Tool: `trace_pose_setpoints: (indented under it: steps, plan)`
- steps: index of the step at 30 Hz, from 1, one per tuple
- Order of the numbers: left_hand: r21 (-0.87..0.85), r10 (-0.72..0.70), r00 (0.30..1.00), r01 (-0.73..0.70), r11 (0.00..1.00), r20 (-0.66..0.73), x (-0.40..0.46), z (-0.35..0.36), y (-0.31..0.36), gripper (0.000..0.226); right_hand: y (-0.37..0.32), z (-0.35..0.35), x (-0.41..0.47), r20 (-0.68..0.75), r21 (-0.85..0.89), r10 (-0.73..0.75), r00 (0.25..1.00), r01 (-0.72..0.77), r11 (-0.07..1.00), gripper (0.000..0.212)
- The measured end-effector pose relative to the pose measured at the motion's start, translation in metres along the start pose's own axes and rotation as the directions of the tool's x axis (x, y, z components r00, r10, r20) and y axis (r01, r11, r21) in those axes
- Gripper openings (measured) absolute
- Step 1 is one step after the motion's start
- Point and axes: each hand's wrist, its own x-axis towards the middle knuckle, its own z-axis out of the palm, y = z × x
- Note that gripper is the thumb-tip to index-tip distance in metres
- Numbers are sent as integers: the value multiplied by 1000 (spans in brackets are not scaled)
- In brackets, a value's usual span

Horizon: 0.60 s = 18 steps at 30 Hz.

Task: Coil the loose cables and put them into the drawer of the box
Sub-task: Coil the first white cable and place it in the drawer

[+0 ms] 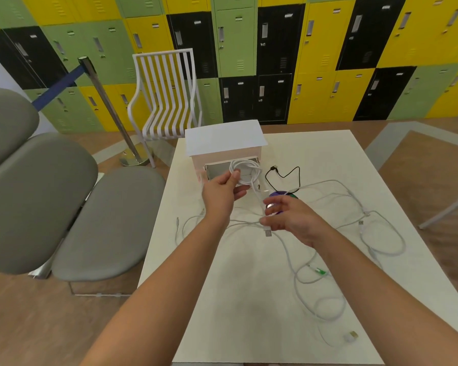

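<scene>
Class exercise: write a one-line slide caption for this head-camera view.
Left hand holds a coiled white cable before the box's open drawer; right hand pinches its plug end.

Locker room or staff common area, wall of green, yellow and black lockers [320, 62] at twelve o'clock; queue barrier post [105, 101] at ten, white slatted chair [167, 101] beside it; grey padded seats [64, 196] at nine

Drawer [233, 170] mostly hidden behind left hand [222, 190] and coil [245, 169]; purple thing [282, 194] half covered by right hand [292, 219], identity unclear; right fingers [273, 202] motion-blurred; table [222, 313] cut off at bottom edge.
</scene>
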Motion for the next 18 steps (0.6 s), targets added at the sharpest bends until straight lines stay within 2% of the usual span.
trace_pose_setpoints:
  steps: [5,9,12,14,16,18]
  plan:
    - [-37,-11,1000,10,999,-13,-1,6,1,23,1,3,1,19,-212,-19,1000,23,977,37]
    - [-29,-32,997,34,999,66,-3,5,-3,10,-9,8,6,21,-292,-20,1000,25,956,44]
    - [-28,-49,995,51,998,86,-4,3,-8,11,-15,14,9,-7,-228,0,1000,-1,974,54]
    - [-31,-66,995,69,997,80,-4,3,-12,12,-15,17,12,-35,-82,40,999,-43,996,56]
    - [-17,-82,993,84,996,86,-5,3,-17,20,-14,18,14,-54,130,83,995,-75,989,44]
    - [-3,-94,991,95,995,97,-6,2,-20,26,-12,17,19,-120,192,87,989,-62,979,30]
